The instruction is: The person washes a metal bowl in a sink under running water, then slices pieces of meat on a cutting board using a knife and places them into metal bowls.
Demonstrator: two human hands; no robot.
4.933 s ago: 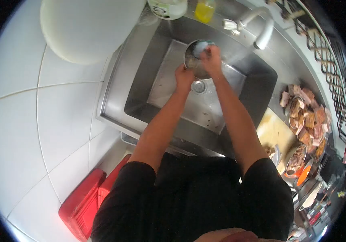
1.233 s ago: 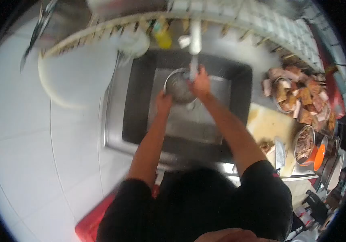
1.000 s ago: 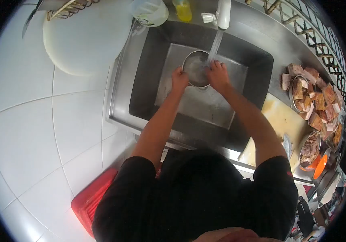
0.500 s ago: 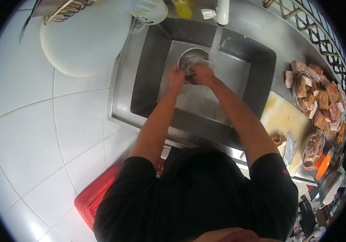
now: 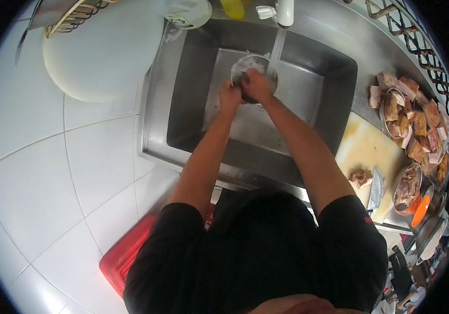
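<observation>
- Head view: at the upper centre of the frame, a round metal bowl (image 5: pixel 274 82) is being held inside the sink (image 5: pixel 334 89), its open mouth being shown toward the camera.
- By the left hand (image 5: pixel 230 96), the lower-left edge of the bowl is being gripped; the fingers are being kept curled at the rim, though the tips are being hidden.
- By the right hand (image 5: pixel 256 87), the inside of the bowl is being reached into; the fingers are being held bent, and whether anything is being pinched beneath them cannot be told.
- From the tap (image 5: pixel 285 13) at the top of the frame, a stream of water (image 5: pixel 275 55) is being let down into the bowl's right side, just beside the right hand.
- Along the bowl's upper-left inside, what looks like white foam (image 5: pixel 244 64) is being seen; from this, a washing or rinsing step is seemingly being carried out.
- For the next move, a firm rim hold is probably being called for, with the foamy part being tilted under the stream and a slip of the wet metal being guarded against.
- At the right of the frame, no contact is being made by either hand with the cutting board (image 5: pixel 368 146), the knife (image 5: pixel 375 189) or the chunks of meat (image 5: pixel 419 124).
</observation>
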